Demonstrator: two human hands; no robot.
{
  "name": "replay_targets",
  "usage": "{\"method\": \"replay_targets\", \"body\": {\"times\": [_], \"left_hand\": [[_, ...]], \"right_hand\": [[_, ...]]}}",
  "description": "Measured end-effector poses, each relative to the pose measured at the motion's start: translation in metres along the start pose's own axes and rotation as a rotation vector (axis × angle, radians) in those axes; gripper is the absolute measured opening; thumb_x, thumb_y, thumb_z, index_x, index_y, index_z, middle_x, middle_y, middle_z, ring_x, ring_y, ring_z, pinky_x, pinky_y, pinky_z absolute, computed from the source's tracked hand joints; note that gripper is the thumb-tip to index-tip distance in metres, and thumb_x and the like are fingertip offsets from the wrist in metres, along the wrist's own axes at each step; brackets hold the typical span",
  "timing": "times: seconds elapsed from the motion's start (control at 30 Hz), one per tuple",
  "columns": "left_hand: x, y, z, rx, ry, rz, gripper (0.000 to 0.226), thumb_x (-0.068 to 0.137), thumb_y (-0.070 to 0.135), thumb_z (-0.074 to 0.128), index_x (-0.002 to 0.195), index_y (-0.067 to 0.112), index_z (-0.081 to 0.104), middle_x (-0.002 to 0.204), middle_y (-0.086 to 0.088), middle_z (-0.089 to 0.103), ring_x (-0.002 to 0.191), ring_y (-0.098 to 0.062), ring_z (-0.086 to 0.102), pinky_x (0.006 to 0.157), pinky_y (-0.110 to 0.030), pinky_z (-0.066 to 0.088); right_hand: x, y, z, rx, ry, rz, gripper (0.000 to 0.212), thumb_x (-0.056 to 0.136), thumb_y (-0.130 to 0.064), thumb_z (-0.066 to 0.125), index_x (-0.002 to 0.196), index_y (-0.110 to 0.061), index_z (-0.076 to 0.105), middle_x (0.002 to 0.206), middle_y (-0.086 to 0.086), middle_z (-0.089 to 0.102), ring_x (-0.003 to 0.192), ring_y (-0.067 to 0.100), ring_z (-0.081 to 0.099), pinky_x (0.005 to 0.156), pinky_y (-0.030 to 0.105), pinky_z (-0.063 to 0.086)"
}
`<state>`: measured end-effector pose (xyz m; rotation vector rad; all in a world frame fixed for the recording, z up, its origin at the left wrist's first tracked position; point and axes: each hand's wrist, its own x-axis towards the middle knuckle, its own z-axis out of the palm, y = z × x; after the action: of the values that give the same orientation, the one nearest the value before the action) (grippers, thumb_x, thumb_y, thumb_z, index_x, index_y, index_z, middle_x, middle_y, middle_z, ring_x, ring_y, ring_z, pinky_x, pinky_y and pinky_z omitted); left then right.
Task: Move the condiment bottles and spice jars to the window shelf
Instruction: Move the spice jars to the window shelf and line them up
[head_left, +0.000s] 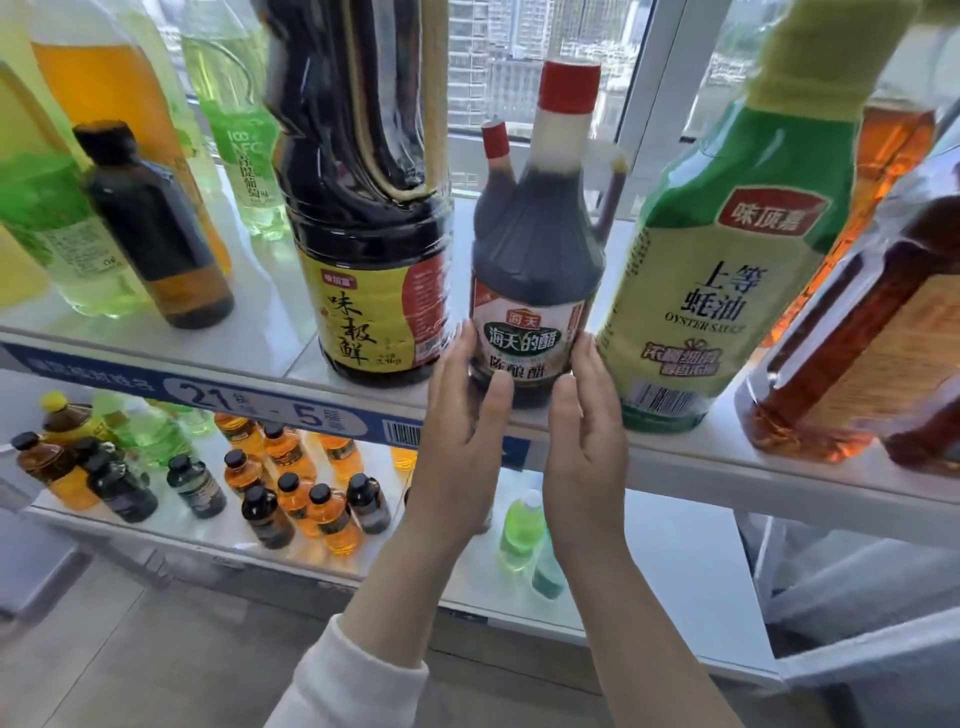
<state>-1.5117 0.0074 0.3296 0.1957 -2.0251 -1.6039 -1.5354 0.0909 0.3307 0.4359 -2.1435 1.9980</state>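
Both forearms reach up side by side from the near edge. The left hand and right hand flank the base of the vinegar bottle, straight fingers flat against its sides, each grip released, not curled. The bottle stands upright on the window shelf, between the soy sauce jug on the left and the oyster sauce bottle on the right.

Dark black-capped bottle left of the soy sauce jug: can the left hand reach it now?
Probably yes. The dark bottle stands near the shelf's front edge, nothing before it; the left hand is open.

Left hand, right hand flank vinegar bottle (red cap), apparently touching.
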Motion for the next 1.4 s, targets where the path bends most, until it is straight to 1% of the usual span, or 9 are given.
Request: {"method": "replay_targets", "body": {"times": [0.13,0.23,0.3,0.43,0.53,0.7,0.93,1.17,1.4], "left_hand": [[-0.003,0.000,-0.001,0.011,0.016,-0.017,0.055,0.089,0.049,0.034,0.141,0.032,0.026,0.148,0.017,0.026,0.136,0.007,0.021,0.115,-0.030,0.023],[-0.019,0.007,0.001,0.002,0.173,0.218,0.043,0.094,0.040,0.035,0.135,0.025,0.039,0.145,0.005,0.037,0.136,-0.008,0.031,0.111,-0.042,0.032],[-0.031,0.013,0.012,-0.014,0.130,0.371,0.042,0.097,0.036,0.034,0.132,0.015,0.042,0.141,-0.005,0.041,0.134,-0.017,0.036,0.106,-0.047,0.036],[-0.036,0.025,0.050,-0.026,-0.081,0.252,0.058,0.093,0.053,0.030,0.140,0.019,0.032,0.151,0.001,0.028,0.140,-0.008,0.023,0.113,-0.033,0.029],[-0.032,0.024,0.073,-0.024,-0.089,0.142,0.059,0.088,0.058,0.033,0.140,0.034,0.018,0.154,0.010,0.015,0.139,0.005,0.011,0.113,-0.015,0.018],[-0.030,0.018,0.090,-0.158,-0.065,0.074,0.059,0.083,0.070,0.035,0.134,0.047,0.017,0.153,0.014,0.016,0.142,-0.006,0.016,0.113,-0.045,0.026],[-0.030,0.023,0.094,-0.115,-0.049,0.094,0.055,0.084,0.060,0.040,0.132,0.041,0.022,0.149,0.016,0.020,0.140,-0.001,0.017,0.115,-0.040,0.026],[-0.029,0.023,0.099,-0.058,-0.060,0.047,0.069,0.082,0.054,0.035,0.143,0.026,0.020,0.150,0.008,0.024,0.139,0.001,0.018,0.115,-0.038,0.024],[-0.032,0.030,0.092,-0.062,-0.051,0.083,0.052,0.085,0.051,0.036,0.134,0.037,0.026,0.147,0.015,0.029,0.138,0.000,0.024,0.114,-0.036,0.027]], "right_hand": [[-0.016,-0.003,-0.007,-0.022,0.068,-0.078,0.044,0.091,-0.042,0.039,0.131,-0.025,0.048,0.140,-0.010,0.046,0.129,-0.002,0.039,0.104,0.012,0.033],[-0.026,0.002,-0.032,-0.022,0.255,-0.191,0.033,0.093,-0.036,0.036,0.119,-0.027,0.055,0.123,-0.006,0.056,0.119,0.017,0.052,0.099,0.042,0.046],[-0.021,0.007,-0.052,0.020,0.372,-0.191,0.029,0.091,-0.035,0.038,0.115,-0.029,0.053,0.119,-0.001,0.055,0.117,0.022,0.052,0.097,0.048,0.045],[0.003,0.018,-0.079,0.061,0.410,-0.052,0.045,0.088,-0.045,0.039,0.127,-0.024,0.049,0.132,-0.008,0.048,0.127,0.007,0.044,0.107,0.041,0.039],[0.015,0.020,-0.085,0.053,0.317,0.017,0.048,0.090,-0.040,0.039,0.134,-0.022,0.044,0.139,-0.011,0.044,0.130,0.000,0.038,0.108,0.030,0.036],[0.019,0.015,-0.089,0.095,0.236,-0.002,0.038,0.090,-0.031,0.039,0.128,-0.029,0.044,0.127,-0.018,0.049,0.115,-0.016,0.044,0.088,0.002,0.037],[0.019,0.018,-0.097,0.063,0.215,0.002,0.042,0.091,-0.033,0.038,0.133,-0.032,0.041,0.138,-0.013,0.045,0.130,-0.001,0.038,0.105,0.017,0.036],[0.017,0.020,-0.099,0.050,0.196,0.016,0.057,0.088,-0.038,0.038,0.143,-0.022,0.035,0.142,-0.022,0.035,0.133,-0.009,0.028,0.109,0.015,0.029],[-0.001,0.020,-0.092,-0.099,0.240,-0.190,0.049,0.092,-0.035,0.035,0.138,-0.021,0.035,0.148,-0.005,0.033,0.137,0.000,0.027,0.111,0.018,0.027]]}}
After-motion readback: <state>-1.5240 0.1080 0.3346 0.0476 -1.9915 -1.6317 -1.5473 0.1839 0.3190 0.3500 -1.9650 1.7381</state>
